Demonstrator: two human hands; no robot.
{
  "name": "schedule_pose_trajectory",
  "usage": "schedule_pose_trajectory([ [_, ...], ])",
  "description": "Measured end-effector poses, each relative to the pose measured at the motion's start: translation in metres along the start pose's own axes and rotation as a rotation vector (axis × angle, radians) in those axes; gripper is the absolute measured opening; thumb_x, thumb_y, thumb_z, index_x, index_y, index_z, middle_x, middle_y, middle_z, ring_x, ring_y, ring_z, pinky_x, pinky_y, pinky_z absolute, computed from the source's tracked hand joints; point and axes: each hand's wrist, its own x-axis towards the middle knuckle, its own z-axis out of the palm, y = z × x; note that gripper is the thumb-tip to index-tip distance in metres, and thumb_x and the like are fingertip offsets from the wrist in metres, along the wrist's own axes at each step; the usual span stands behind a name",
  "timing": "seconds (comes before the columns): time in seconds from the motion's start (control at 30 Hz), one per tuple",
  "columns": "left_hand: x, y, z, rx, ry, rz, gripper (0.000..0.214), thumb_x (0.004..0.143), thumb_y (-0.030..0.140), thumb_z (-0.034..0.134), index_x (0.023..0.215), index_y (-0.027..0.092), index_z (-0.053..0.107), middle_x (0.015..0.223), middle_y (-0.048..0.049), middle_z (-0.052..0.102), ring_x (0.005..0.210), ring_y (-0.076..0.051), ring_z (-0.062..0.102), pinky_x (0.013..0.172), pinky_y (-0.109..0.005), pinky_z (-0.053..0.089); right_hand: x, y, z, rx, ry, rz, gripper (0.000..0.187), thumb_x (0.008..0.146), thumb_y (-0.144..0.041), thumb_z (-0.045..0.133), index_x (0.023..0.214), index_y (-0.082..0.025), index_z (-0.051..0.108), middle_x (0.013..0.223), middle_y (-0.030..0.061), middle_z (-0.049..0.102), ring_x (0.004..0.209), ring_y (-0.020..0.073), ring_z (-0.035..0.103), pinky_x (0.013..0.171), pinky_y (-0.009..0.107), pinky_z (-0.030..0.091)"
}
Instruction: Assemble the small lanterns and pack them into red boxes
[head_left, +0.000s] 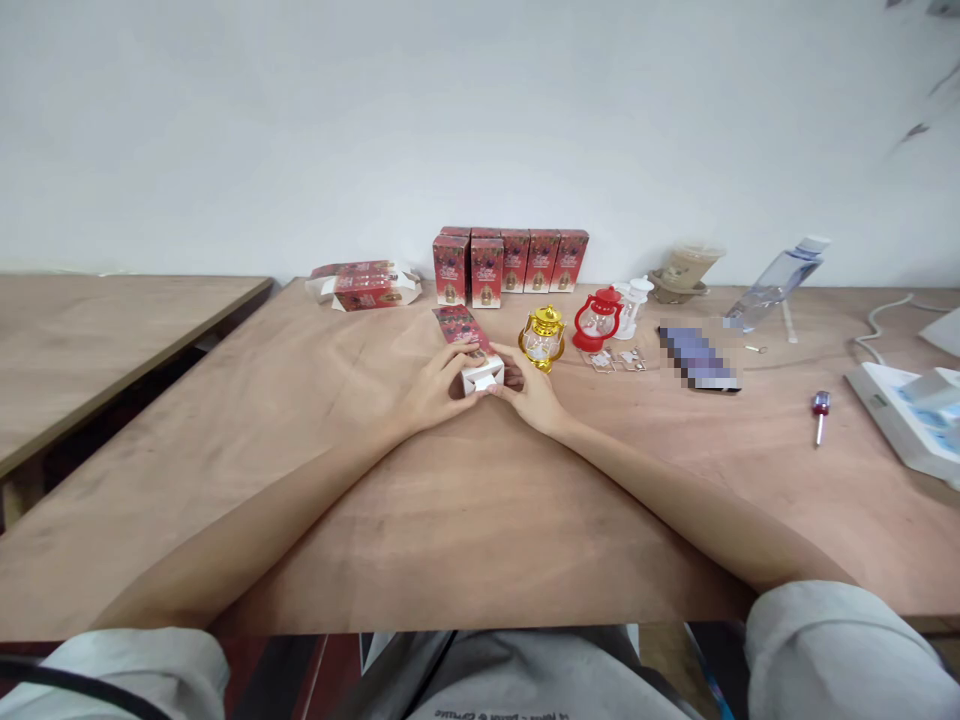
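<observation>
Pale, plain wall (300, 130) rises behind a broad, light-brown wooden bench (480, 540). Near its middle, both of the person's bare hands grip an upright-printed red cardboard box with a white end (455, 324), which lies on the bench with its far end slanting left. The left hand (433, 388) holds its left side, fingers bent over the top and thumb at the near end; the right hand (537, 396) holds its right side, fingers curled and thumb by the white flap (484, 382). Between them, the fingers pinch the box.

Just right of the hands stands a shiny gold lantern with a clear globe (545, 340). Farther right are a red lantern (598, 318) and a white lantern (637, 298), with small clear plastic pieces (601, 361) lying near them.

Beyond the hands, red printed boxes (451, 268) stand grouped near the wall, and more red-and-white cartons (371, 286) lie to their left. On the right are a dark phone (699, 362), a tilted clear bottle (780, 282), a lidded beige cup (690, 270), a red-handled screwdriver (821, 404) and a white power strip (892, 400).
</observation>
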Motion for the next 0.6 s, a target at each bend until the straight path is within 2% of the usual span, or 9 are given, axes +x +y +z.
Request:
schedule_pose_trajectory([
  [0.13, 0.000, -0.001, 0.001, 0.017, 0.008, 0.021, 0.029, 0.085, 0.032, 0.059, 0.109, 0.017, 0.052, 0.125, -0.0147, 0.055, 0.122, -0.027, 0.053, 0.101, -0.044, 0.047, 0.001, 0.002, 0.001, 0.020, -0.031, -0.046, 0.049, 0.080, -0.034, 0.065, 0.126, -0.024, 0.051, 0.121, 0.0067, 0.061, 0.108, 0.0192, 0.061, 0.095, 0.036, 0.049],
  [0.37, 0.000, -0.001, 0.002, 0.004, -0.002, -0.003, 0.028, 0.086, 0.031, 0.057, 0.110, 0.018, 0.052, 0.126, -0.0136, 0.055, 0.123, -0.026, 0.052, 0.102, -0.044, 0.046, 0.005, 0.010, 0.003, 0.014, 0.016, -0.043, 0.050, 0.077, -0.033, 0.068, 0.124, -0.025, 0.053, 0.112, 0.0059, 0.065, 0.099, 0.0208, 0.065, 0.088, 0.039, 0.053],
  [0.6, 0.001, 0.000, 0.001, -0.019, -0.008, -0.015, 0.028, 0.084, 0.030, 0.059, 0.109, 0.018, 0.052, 0.126, -0.0138, 0.054, 0.124, -0.026, 0.051, 0.103, -0.045, 0.044, 0.007, 0.008, 0.002, 0.142, -0.012, 0.004, 0.047, 0.076, -0.039, 0.067, 0.120, -0.026, 0.056, 0.111, 0.0046, 0.066, 0.098, 0.0195, 0.065, 0.090, 0.038, 0.052],
])
